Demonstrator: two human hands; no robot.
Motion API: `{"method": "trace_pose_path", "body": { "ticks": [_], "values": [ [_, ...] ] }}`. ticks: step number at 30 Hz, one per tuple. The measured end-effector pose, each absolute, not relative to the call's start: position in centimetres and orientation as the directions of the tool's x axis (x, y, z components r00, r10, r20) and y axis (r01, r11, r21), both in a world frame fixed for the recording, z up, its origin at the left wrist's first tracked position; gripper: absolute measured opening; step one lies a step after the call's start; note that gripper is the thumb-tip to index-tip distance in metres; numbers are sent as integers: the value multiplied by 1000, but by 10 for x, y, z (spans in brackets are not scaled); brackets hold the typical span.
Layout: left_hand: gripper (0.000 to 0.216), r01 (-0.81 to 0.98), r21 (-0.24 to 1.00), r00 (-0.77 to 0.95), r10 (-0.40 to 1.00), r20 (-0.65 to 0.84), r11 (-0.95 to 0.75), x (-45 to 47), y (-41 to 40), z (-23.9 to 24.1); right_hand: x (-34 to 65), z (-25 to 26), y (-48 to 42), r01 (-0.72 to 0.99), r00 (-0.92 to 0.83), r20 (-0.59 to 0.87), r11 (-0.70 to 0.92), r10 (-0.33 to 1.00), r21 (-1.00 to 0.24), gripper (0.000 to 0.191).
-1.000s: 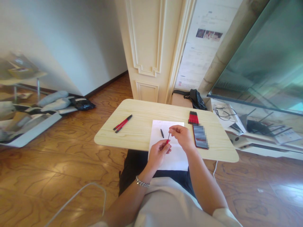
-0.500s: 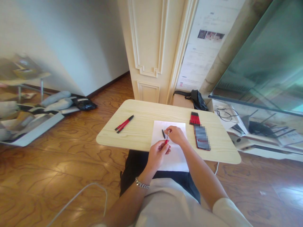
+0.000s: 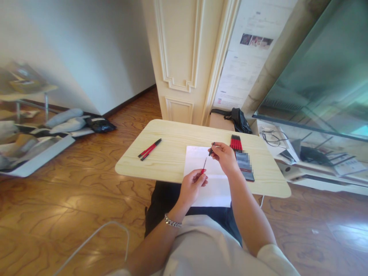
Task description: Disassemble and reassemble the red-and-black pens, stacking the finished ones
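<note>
My left hand is closed around a red pen barrel, with a thin refill sticking up out of it. Between the fingers of my right hand is a small black pen part, dark and tapered, held just above and to the right of the refill's tip. The two pieces are apart. Beneath both hands lies a white sheet of paper, reaching over the table's near edge.
Two red-and-black pens lie at the left of the pale wooden table. A row of several similar pens is at the right, above a phone partly behind my right hand. A black bag sits beyond the table.
My right hand has picked up the black pen part from the paper and moved up and right from the refill. My left hand still holds the red barrel in nearly the same place.
</note>
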State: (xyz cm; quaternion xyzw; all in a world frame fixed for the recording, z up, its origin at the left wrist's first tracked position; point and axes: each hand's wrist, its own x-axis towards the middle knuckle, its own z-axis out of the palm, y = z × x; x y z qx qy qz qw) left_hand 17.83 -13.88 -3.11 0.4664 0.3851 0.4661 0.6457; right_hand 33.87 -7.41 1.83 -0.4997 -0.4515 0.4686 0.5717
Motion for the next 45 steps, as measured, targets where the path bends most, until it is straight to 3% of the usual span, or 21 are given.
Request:
{"method": "trace_pose_path", "body": {
  "ticks": [11, 22, 34, 38, 45],
  "values": [
    [44, -213, 972, 280, 959, -40, 103, 180, -141, -29, 334, 28, -89, -147, 136, 86, 106, 987, -983, 35],
    [43, -226, 967, 296, 954, -45, 116, 181, -140, -33, 336, 26, -91, -84, 151, 79, 93, 985, -992, 36],
    [42, -218, 967, 343, 938, -54, 135, 178, -141, -27, 327, 9, -119, -26, -8, 26, 26, 1000, -999, 29],
    [38, -268, 934, 432, 896, -104, 238, 175, -142, -25, 328, 6, -123, -97, -55, 25, 20, 998, -995, 28],
    [33, -404, 774, 581, 790, -195, 488, 171, -144, -18, 331, 7, -130, -187, -103, 3, -17, 995, -982, 30]
  ]
}}
